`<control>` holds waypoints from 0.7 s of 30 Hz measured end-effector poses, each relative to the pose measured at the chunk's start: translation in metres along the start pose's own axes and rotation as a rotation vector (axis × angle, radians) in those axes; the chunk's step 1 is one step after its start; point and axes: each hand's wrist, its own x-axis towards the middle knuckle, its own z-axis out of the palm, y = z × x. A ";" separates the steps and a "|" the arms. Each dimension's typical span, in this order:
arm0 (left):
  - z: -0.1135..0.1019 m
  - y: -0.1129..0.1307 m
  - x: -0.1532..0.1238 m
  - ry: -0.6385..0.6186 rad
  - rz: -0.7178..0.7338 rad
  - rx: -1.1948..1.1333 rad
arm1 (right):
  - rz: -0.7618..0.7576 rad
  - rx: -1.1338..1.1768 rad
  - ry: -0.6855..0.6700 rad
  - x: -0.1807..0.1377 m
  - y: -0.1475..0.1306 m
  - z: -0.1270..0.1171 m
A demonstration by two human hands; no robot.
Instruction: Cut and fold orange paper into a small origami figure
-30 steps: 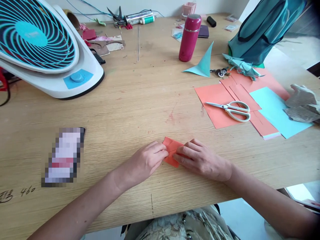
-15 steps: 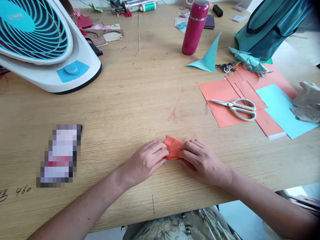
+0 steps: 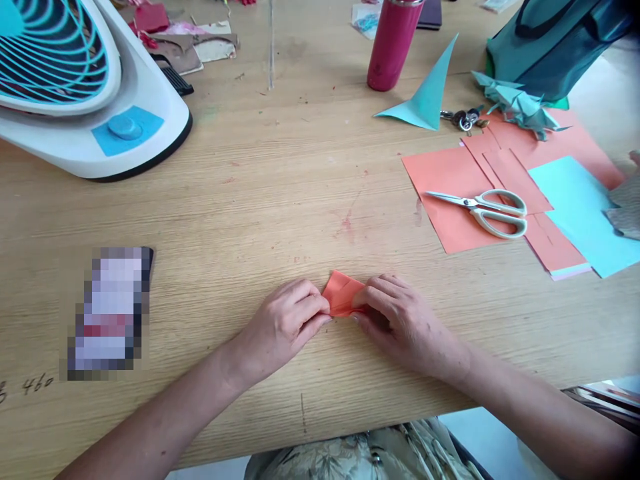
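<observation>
Near the front edge of the counter [image 3: 280, 200], about midway along it, a small folded orange paper [image 3: 342, 296] lies flat on the wood, pinched from both sides. The left hand [image 3: 285, 325] has its fingers [image 3: 313, 308] curled shut on the paper's left end, and the right hand [image 3: 405, 321] has its fingers [image 3: 373, 293] closed over the right end, so only the middle of the paper shows between them. Toward the right edge lie flat orange sheets [image 3: 450, 193] with a pair of white-handled scissors [image 3: 483, 210] on top, and a light blue sheet [image 3: 583, 210] just beside them. Farther back stand a magenta bottle [image 3: 393, 43] and a teal paper cone [image 3: 427, 97]. A white and teal fan [image 3: 85, 100] fills the far left corner.
</observation>
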 end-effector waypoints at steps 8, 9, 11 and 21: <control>-0.003 -0.001 -0.002 -0.040 -0.017 0.061 | 0.004 0.014 -0.011 0.001 0.001 0.000; -0.003 -0.001 -0.002 -0.042 -0.022 0.070 | 0.006 0.014 -0.011 0.001 0.001 0.000; -0.003 -0.001 -0.002 -0.043 -0.032 0.091 | 0.009 0.014 -0.010 0.002 0.001 0.001; 0.001 0.002 0.001 -0.008 -0.036 0.187 | 0.033 -0.018 0.016 0.005 0.000 0.004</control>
